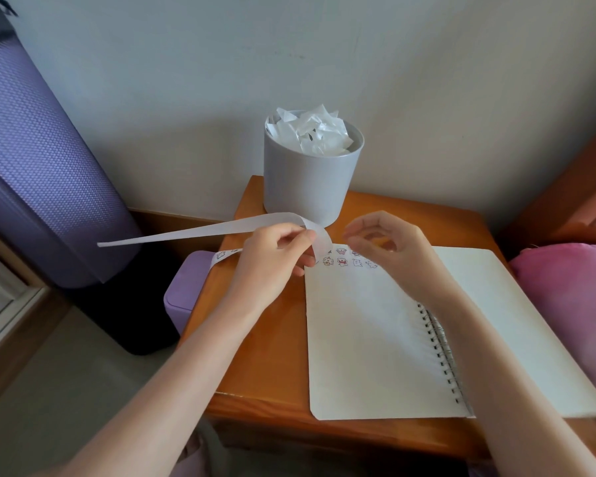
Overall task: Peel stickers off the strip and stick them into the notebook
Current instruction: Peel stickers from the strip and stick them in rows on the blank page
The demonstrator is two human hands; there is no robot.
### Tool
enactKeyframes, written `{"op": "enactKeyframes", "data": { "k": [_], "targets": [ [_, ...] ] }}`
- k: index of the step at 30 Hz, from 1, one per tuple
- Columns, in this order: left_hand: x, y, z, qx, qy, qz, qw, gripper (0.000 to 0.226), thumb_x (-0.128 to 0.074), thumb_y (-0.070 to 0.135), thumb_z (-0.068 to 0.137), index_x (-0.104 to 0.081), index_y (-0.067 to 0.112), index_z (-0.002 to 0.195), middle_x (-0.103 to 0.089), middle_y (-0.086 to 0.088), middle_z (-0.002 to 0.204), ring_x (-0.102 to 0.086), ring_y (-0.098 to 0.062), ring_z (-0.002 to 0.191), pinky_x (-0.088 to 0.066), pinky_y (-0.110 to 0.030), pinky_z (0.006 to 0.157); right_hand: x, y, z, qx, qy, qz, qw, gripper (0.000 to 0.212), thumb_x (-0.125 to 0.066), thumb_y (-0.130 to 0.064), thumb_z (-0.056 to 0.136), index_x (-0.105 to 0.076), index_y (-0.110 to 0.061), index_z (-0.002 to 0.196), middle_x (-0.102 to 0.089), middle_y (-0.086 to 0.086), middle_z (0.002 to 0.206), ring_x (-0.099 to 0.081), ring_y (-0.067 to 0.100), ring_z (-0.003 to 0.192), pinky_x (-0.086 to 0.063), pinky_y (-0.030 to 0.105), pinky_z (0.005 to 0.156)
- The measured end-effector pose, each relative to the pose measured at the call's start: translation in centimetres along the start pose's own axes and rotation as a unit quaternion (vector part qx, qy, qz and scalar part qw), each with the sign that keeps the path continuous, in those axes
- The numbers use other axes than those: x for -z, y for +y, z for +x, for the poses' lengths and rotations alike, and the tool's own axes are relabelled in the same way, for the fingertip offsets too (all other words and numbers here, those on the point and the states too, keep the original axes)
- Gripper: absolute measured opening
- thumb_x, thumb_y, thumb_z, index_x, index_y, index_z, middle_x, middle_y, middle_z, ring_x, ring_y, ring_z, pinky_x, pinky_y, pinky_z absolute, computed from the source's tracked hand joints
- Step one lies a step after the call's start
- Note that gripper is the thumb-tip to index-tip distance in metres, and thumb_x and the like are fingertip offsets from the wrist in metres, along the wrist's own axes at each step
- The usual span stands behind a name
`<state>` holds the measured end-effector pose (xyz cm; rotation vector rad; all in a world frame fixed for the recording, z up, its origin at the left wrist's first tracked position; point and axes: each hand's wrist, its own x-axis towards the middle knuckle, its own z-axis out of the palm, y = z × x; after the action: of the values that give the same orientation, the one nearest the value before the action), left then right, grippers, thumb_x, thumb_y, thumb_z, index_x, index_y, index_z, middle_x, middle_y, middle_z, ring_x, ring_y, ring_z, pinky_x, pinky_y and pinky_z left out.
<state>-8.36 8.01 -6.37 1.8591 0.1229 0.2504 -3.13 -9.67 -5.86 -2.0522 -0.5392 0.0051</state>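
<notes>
Notebook lies open, and at its top-left corner the left hand pinches the strip, which runs leftward, while the right hand curls just beside, perhaps empty.

On tabletop, front right: open spiral notebook. Behind it, at rear edge: bin, paper scraps inside. Left of tabletop, lower: box. Further left: rolled mat. Right of tabletop: cushion.

A bedroom: wooden nightstand beside pink bedding.
</notes>
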Motion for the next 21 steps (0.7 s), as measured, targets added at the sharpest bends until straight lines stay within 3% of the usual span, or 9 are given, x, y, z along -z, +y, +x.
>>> {"op": "enactKeyframes", "data": {
  "k": [4, 9, 16, 21],
  "targets": [
    [0.1, 0.1, -0.1, 0.004, -0.004, -0.013, 1.000, 0.011, -0.053, 0.030, 0.093, -0.062, 0.025, 0.092, -0.066, 0.010, 0.075, -0.066, -0.006, 0.069, -0.052, -0.010, 0.059, -1.3, -0.9, -0.2, 0.035, -0.048, 0.021, 0.998, 0.019, -0.070, -0.012, 0.083, -0.062, -0.014, 0.100, -0.069, -0.010, 0.093, -0.064, 0.006, 0.087, -0.049, 0.027, 0.074],
    [0.2, 0.3, -0.1, 0.001, 0.006, -0.056, 0.998, 0.020, -0.054, 0.027, 0.093, -0.057, 0.037, 0.075, -0.066, 0.012, 0.073, -0.069, -0.009, 0.071, -0.055, -0.016, 0.064, -1.6, -1.0, -0.3, 0.052, -0.021, 0.044, 0.997, 0.021, -0.072, -0.010, 0.080, -0.060, -0.011, 0.098, -0.068, -0.010, 0.089, -0.064, 0.007, 0.086, -0.050, 0.028, 0.073],
    [0.1, 0.1, 0.1, 0.005, 0.020, -0.067, 0.998, 0.009, -0.055, 0.028, 0.093, -0.061, 0.029, 0.087, -0.068, 0.007, 0.079, -0.069, -0.011, 0.076, -0.056, -0.016, 0.063, -1.8, -1.2, -0.4, 0.039, -0.012, 0.051, 0.998, 0.010, -0.073, -0.014, 0.080, -0.066, -0.017, 0.087, -0.067, -0.009, 0.085, -0.063, 0.009, 0.080, -0.054, 0.030, 0.074],
    [-0.1, 0.1, 0.1, 0.015, -0.001, -0.050, 0.999, 0.019, -0.052, 0.037, 0.092, -0.064, 0.028, 0.081, -0.071, 0.002, 0.082, -0.069, -0.010, 0.079, -0.057, -0.019, 0.070, -1.7, -1.1, -0.4, 0.019, 0.001, 0.071, 0.997, 0.009, -0.073, -0.013, 0.080, -0.068, -0.020, 0.084, -0.068, -0.008, 0.081, -0.060, 0.002, 0.069, -0.052, 0.020, 0.066]
  ]
}}
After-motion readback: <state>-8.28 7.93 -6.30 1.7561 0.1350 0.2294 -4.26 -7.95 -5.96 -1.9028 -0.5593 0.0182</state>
